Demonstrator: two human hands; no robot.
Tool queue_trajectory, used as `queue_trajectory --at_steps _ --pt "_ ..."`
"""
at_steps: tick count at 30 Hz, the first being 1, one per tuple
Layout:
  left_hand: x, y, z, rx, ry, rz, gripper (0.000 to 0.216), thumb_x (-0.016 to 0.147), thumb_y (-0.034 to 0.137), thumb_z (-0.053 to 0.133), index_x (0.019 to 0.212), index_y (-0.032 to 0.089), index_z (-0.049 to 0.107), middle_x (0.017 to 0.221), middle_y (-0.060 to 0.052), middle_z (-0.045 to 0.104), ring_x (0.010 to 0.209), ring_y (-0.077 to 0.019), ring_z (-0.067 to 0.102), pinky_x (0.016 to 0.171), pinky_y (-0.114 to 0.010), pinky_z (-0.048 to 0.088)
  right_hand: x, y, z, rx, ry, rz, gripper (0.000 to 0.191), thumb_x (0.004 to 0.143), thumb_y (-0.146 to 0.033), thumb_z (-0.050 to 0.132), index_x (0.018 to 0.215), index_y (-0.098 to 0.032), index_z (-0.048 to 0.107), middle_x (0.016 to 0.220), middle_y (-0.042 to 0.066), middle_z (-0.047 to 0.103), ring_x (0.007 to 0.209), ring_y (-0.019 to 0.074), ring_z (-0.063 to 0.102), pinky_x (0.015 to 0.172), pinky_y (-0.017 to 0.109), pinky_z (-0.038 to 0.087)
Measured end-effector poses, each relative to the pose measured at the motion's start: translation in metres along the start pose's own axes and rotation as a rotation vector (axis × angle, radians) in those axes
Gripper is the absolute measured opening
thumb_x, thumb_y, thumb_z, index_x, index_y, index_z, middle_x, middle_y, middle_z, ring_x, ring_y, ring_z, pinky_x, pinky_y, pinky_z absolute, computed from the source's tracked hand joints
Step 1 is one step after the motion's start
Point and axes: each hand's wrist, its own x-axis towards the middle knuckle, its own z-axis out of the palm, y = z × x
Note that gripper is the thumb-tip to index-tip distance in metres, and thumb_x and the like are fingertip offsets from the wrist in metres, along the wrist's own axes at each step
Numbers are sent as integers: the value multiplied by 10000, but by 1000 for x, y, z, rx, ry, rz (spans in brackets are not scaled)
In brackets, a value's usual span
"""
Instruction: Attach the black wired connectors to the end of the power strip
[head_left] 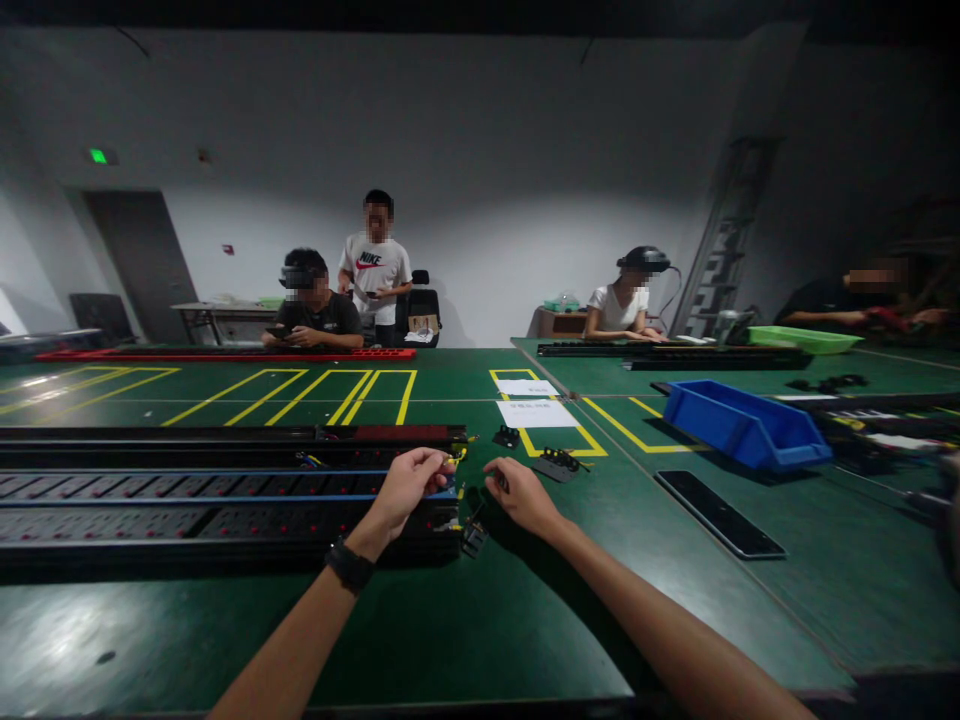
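Left hand [412, 483]: thumb and forefinger closed together on the yellow wires [460, 456] at the right-hand end of the long strips, over the blue-edged strip [300, 484]. Exact pinch partly hidden by the hand itself.

Right hand [523, 495]: fingers curled, just beside the wire ends, apart from them; cannot tell whether the tips meet, and nothing shows in them.

A small black part [474, 537] lies on the tabletop [600, 610], close to the strip ends; others lie farther off.

Handling notes (judgement): pinch near the wire tips, separate the leads singly, and avoid tugging where they leave the strip. The right hand would serve best by steadying a lead. Strip edges could scrape the insulation; keep wires clear of them.
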Motion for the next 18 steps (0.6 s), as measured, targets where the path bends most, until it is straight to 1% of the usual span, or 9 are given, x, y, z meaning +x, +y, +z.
queue_trajectory --at_steps 5,14,18 --pt "0 -1 1 -95 -21 -46 321 815 410 773 948 133 680 922 -78 753 698 -93 608 654 -216 459 -1 0 -2 9 -38 0 154 961 -259 542 1063 -203 643 886 24 623 759 160 579 712 283 437" --pt "0 -2 0 -90 -12 33 406 806 504 784 935 143 651 885 -61 731 708 -108 625 659 -238 480 -1 3 -1 -8 -48 -22 148 960 -253 546 1058 -199 643 892 24 623 756 157 573 705 283 420" --pt "-1 -1 0 -118 -23 32 416 807 511 785 937 142 645 917 -75 736 731 -121 642 682 -259 508 -3 2 -2 2 -57 -33 151 970 -265 534 1061 -200 636 907 32 626 758 157 574 695 279 419"
